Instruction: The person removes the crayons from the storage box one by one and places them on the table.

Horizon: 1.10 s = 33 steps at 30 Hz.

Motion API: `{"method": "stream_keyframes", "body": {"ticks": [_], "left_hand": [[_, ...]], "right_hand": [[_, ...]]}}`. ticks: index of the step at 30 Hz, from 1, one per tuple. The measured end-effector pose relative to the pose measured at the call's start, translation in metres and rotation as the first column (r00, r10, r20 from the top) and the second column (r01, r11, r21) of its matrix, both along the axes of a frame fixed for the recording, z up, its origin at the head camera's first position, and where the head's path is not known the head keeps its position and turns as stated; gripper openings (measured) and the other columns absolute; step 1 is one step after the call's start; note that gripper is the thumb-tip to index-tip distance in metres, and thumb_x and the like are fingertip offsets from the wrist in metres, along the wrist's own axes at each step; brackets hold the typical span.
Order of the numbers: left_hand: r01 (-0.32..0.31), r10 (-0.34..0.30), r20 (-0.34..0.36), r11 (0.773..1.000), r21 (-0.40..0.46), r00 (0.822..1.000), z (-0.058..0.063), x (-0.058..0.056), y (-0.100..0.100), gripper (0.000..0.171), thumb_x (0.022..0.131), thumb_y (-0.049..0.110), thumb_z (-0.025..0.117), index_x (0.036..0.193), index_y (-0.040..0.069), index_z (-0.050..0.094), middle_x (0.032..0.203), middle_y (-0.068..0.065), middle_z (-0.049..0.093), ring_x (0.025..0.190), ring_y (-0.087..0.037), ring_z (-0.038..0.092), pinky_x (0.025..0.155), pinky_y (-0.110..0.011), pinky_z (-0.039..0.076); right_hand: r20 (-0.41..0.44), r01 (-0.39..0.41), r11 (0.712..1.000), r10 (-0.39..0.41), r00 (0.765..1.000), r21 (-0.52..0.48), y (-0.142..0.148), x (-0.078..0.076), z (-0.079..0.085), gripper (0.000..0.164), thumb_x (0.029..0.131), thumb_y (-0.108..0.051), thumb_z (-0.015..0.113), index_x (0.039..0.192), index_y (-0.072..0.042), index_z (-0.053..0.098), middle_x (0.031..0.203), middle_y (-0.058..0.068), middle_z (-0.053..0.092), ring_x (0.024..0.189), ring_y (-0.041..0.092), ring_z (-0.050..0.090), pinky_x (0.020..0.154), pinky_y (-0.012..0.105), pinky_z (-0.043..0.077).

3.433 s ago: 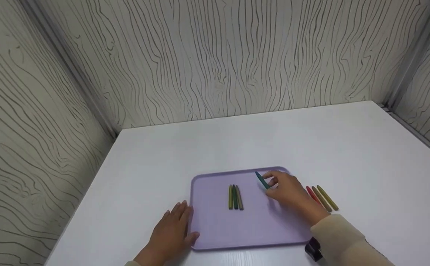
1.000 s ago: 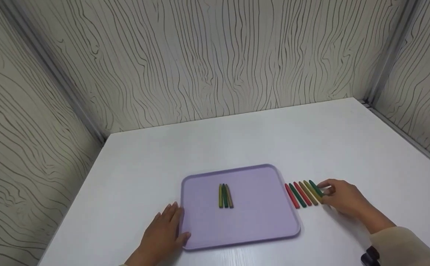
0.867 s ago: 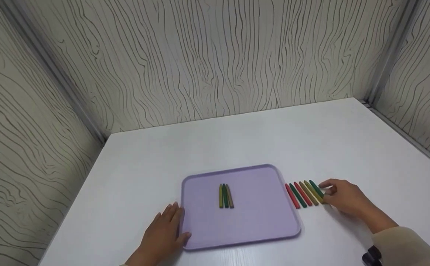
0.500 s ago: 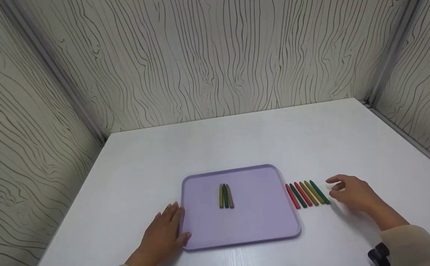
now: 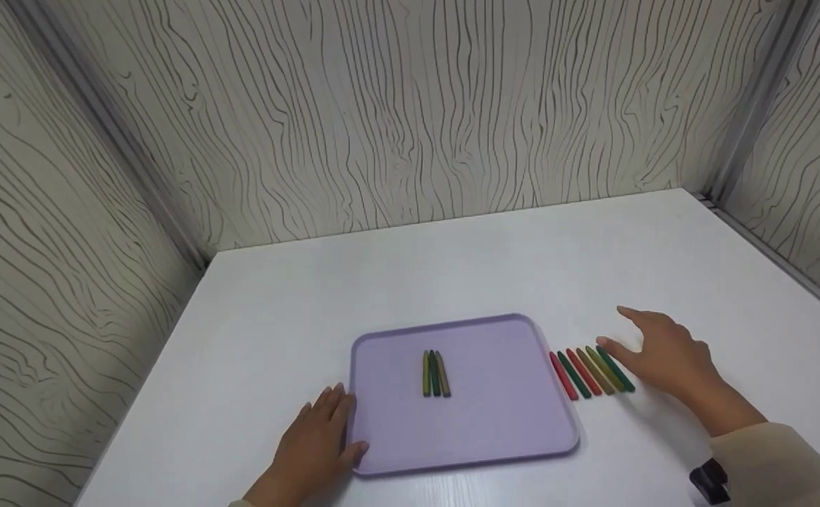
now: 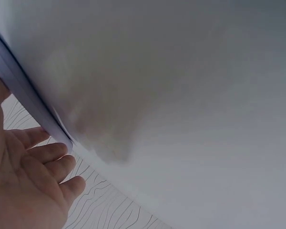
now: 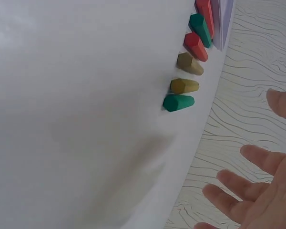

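My left hand [image 5: 315,440] lies with straight fingers along the left rim of a lilac tray [image 5: 501,415], its thumb over the edge. In the left wrist view its fingers touch the tray's rim [image 6: 26,93]. Three crayons lie close together on the tray: olive-yellow [image 5: 425,377], dark green [image 5: 435,377] and brown [image 5: 444,380]. A slanted row of several crayons sits on the table right of the tray, from a red crayon [image 5: 563,377] to a green crayon [image 5: 616,368]. Above and right of that row hovers my right hand [image 5: 674,359], thumb and fingers spread, holding nothing.
The white table [image 5: 297,303] carries the tray and crayons. Wood-grain patterned panels [image 5: 410,113] rise behind it and at both sides. A black device [image 5: 709,481] is at the right sleeve.
Earlier my right hand held a green crayon over the tray. It then let go of the green crayon at the row's right end, lifted away and spread its fingers. The left hand stays put.
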<state>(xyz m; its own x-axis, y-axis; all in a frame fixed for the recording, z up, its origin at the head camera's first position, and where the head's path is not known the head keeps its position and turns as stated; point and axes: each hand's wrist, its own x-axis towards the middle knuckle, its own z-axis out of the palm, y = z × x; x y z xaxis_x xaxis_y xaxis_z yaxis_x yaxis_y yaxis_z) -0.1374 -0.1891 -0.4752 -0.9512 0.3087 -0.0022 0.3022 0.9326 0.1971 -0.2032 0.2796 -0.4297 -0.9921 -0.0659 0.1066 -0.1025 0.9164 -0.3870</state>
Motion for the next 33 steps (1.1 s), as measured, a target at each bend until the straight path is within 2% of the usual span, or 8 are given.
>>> {"method": "stream_keyframes", "body": {"ticks": [5, 12, 17, 25, 33], "left_hand": [[-0.014, 0.014, 0.007, 1.0, -0.003, 1.0, 0.0, 0.0, 0.001, 0.073, 0.09, 0.046, 0.06, 0.143, 0.0, 0.039, 0.15, -0.019, 0.032, 0.137, -0.038, 0.027, 0.108, -0.057, 0.025], [-0.006, 0.006, 0.007, 1.0, -0.003, 1.0, -0.001, 0.0, -0.001, 0.074, 0.09, 0.047, 0.059, 0.143, 0.0, 0.039, 0.15, -0.019, 0.032, 0.137, -0.037, 0.027, 0.108, -0.057, 0.025], [0.019, -0.019, -0.014, 1.0, -0.01, 1.0, 0.0, 0.002, -0.001, 0.074, 0.09, 0.046, 0.06, 0.142, -0.002, 0.04, 0.149, -0.021, 0.033, 0.136, -0.039, 0.029, 0.107, -0.057, 0.027], [0.01, -0.011, -0.026, 0.999, -0.034, 1.0, 0.001, 0.001, 0.0, 0.073, 0.09, 0.046, 0.06, 0.142, -0.001, 0.04, 0.148, -0.021, 0.034, 0.136, -0.038, 0.03, 0.107, -0.055, 0.027], [0.015, -0.017, -0.034, 0.999, -0.045, 0.999, 0.002, 0.0, 0.001, 0.072, 0.09, 0.046, 0.06, 0.141, 0.0, 0.041, 0.147, -0.02, 0.035, 0.135, -0.037, 0.032, 0.107, -0.055, 0.029]], "right_hand": [[-0.063, 0.018, 0.999, -0.016, 0.998, 0.04, -0.022, -0.003, 0.001, 0.093, 0.083, -0.072, 0.05, 0.143, -0.003, 0.038, 0.137, 0.036, 0.034, 0.118, 0.058, 0.036, 0.079, 0.073, 0.031], [-0.092, -0.004, 1.0, 0.007, 0.996, 0.03, -0.055, -0.007, -0.002, 0.095, 0.081, -0.074, 0.05, 0.144, -0.005, 0.037, 0.142, 0.033, 0.03, 0.125, 0.056, 0.028, 0.09, 0.075, 0.019], [-0.117, -0.034, 0.999, 0.037, 0.992, 0.029, -0.081, -0.009, -0.006, 0.092, 0.08, -0.071, 0.055, 0.143, -0.005, 0.04, 0.142, 0.031, 0.032, 0.127, 0.052, 0.028, 0.092, 0.073, 0.019], [-0.133, -0.061, 0.997, 0.065, 0.989, 0.039, -0.12, -0.014, -0.015, 0.088, 0.08, -0.065, 0.061, 0.141, -0.004, 0.043, 0.139, 0.03, 0.038, 0.127, 0.049, 0.032, 0.095, 0.073, 0.02], [-0.125, -0.098, 0.993, 0.106, 0.986, 0.072, -0.145, -0.017, -0.02, 0.086, 0.08, -0.064, 0.062, 0.141, -0.007, 0.045, 0.14, 0.027, 0.039, 0.127, 0.047, 0.034, 0.095, 0.072, 0.024]]}}
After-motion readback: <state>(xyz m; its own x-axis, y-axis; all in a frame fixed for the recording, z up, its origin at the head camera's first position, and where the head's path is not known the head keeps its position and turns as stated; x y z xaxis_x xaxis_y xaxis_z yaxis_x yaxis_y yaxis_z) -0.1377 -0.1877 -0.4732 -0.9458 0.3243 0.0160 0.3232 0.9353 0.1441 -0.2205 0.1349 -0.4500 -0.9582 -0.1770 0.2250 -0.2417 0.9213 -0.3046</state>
